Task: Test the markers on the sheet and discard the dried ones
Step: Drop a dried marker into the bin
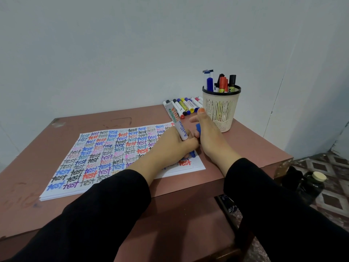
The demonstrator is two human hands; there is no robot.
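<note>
Gripping the marker (pixel 176 120) in my left hand (pixel 170 146), tip down on the sheet (pixel 94 157), barrel slanting up and away from me. My right hand (pixel 209 137), just beside it, pinches the cap (pixel 198 127), right of the barrel.

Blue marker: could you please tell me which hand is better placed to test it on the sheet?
Left. The left hand grips the blue marker, tip down on the sheet; the right hand holds only its cap.
</note>
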